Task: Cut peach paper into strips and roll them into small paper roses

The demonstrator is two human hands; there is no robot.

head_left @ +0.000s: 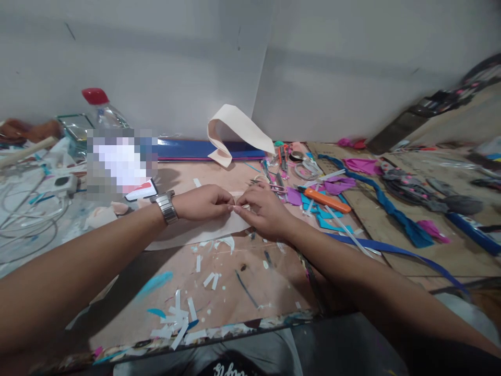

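Note:
My left hand [205,202], with a metal watch [167,207] on its wrist, is closed in a pinch at the middle of the table. Its fingertips meet those of my right hand [266,210], which is also closed, with thumb and finger pinched together. Whatever small pale thing sits between the fingertips is too small and covered to make out. Beneath both hands lies a long pale sheet [188,235], partly hidden by them. Just right of my right hand are scissors [276,187] and an orange cutter knife [327,200].
A folded cream strip [238,125] stands against the wall. Small white paper strips [177,318] lie near the front edge. A lit phone [141,190], a red-capped bottle [102,107] and a white charger [62,187] with cables are at left. Blue ribbon [391,248] trails at right.

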